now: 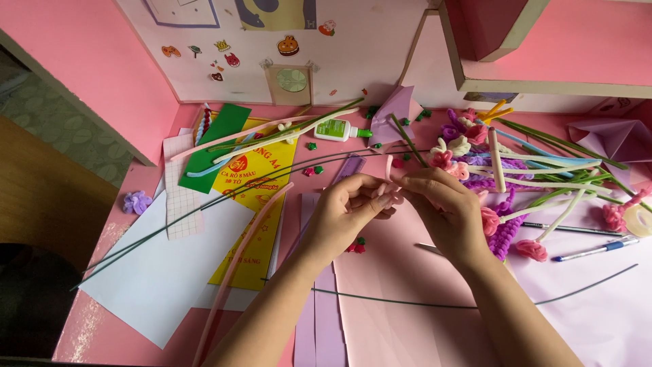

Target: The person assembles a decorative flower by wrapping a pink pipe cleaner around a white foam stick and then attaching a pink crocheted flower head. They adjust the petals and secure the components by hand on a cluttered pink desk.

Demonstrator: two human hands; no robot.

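My left hand (346, 211) and my right hand (445, 207) meet over the middle of a pink desk (136, 183). Both pinch a short pale pink pipe cleaner (389, 170) that bends up between the fingertips. Beneath my hands lie sheets of pink paper (401, 285). A thin dark green wire (407, 303) runs across the paper under my forearms. Just right of my right hand lies a heap of finished pipe-cleaner flowers (489, 170) in pink, purple and white.
A long pink pipe cleaner (238, 258) lies diagonally at left over white paper (163, 272) and a yellow paper pack (255, 183). A glue bottle (343, 130), green paper (214, 146), a tape roll (638, 219) and a blue pen (596, 250) lie around.
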